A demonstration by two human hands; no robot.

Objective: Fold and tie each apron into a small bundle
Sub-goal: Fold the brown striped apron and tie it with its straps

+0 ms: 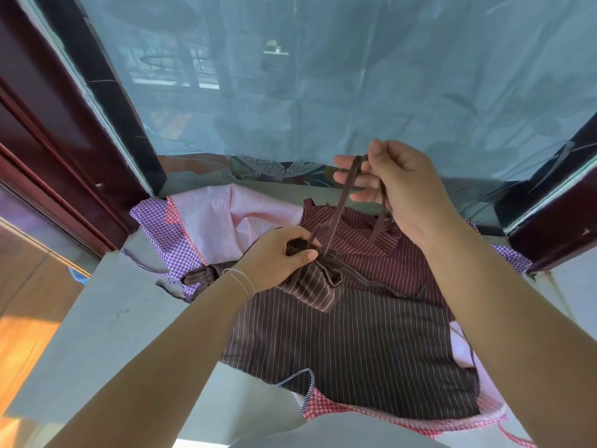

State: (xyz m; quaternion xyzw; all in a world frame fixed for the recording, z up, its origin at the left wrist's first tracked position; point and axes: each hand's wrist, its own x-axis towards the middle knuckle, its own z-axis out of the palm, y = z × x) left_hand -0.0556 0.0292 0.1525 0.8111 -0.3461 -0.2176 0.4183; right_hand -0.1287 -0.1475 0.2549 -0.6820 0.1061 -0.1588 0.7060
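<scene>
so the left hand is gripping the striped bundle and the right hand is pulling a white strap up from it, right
Not quite: the strap is dark brown, not white. The head view shows the right hand pinching it and holding it raised, while the left hand grips the brown striped bundle.

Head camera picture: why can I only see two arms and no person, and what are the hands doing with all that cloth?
The camera sits on the person's head and looks down, so you see only their own arms. The left hand grips a small rolled bundle of brown striped cloth. The right hand is lifted and pinches the brown strap, which runs down to the bundle. It looks like tying. Under the hands, more aprons lie spread on a grey ledge by a window: a dark striped apron, a maroon striped apron, a pink apron and a purple checked apron.
</scene>
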